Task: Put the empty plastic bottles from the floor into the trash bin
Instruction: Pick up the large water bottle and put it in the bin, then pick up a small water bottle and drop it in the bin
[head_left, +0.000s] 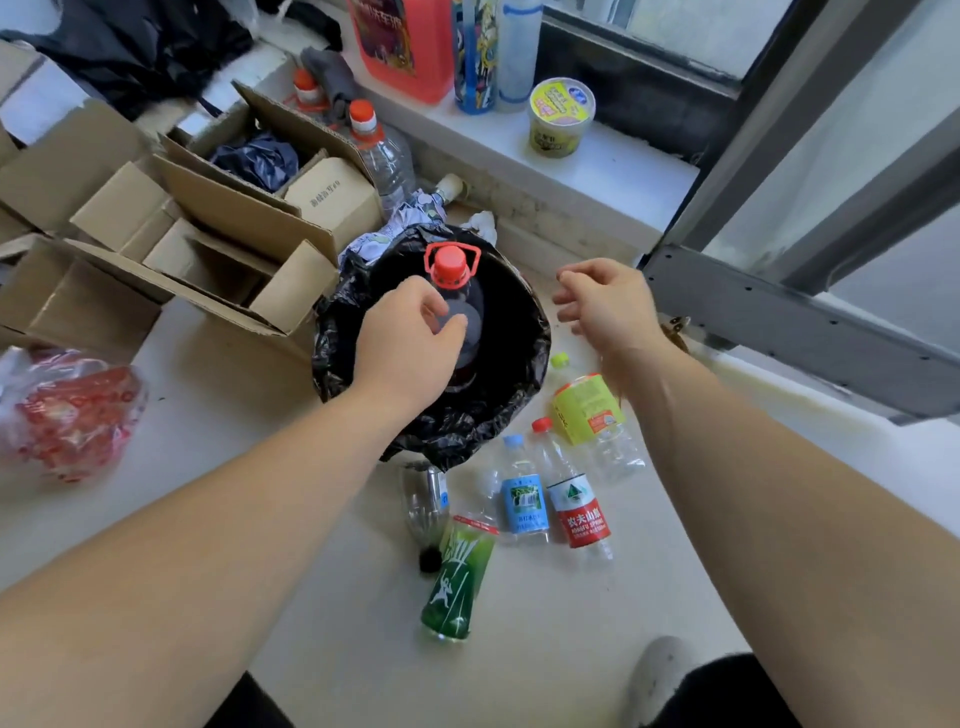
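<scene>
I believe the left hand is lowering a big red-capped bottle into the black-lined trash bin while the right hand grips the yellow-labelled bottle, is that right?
Not quite. The head view shows the right hand empty, fingers loosely curled above the floor; the yellow-labelled bottle lies on the floor beside the trash bin. The rest holds: the left hand is on the big red-capped bottle in the bin.

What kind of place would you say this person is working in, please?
Likely a cluttered corner of a home or dorm room beside a window: open cardboard boxes, a bag-lined trash bin, and an instant-noodle cup on the sill.

The bottles (524, 499) were clear glossy plastic, the bin liner (447, 431) crinkled shiny black film, the boxes (218, 208) matt cardboard.
</scene>
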